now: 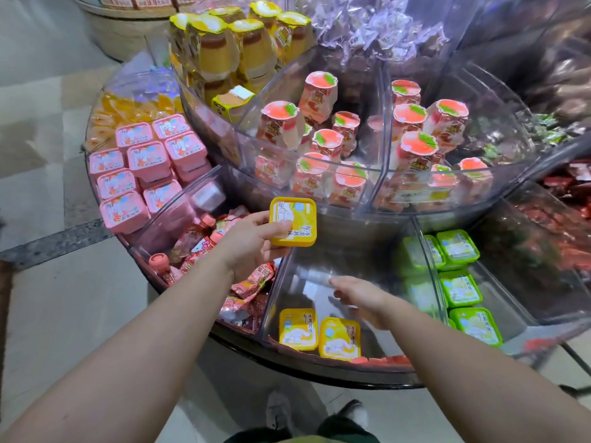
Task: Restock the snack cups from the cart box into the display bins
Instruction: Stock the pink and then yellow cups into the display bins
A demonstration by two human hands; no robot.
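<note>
My left hand grips a yellow cup above its bin; my empty right hand, fingers spread, hovers lower inside

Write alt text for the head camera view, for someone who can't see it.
A left hand holds a yellow cup above a clear bin holding two more yellow cups, while the empty right hand reaches into it. Pink cups and green cups fill neighbouring bins.

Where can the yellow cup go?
The left hand holds a yellow cup. The yellow bin has bare floor behind its two cups, under the empty right hand. The green bin has room on its right side. The pink cups and pouches are packed.
</note>
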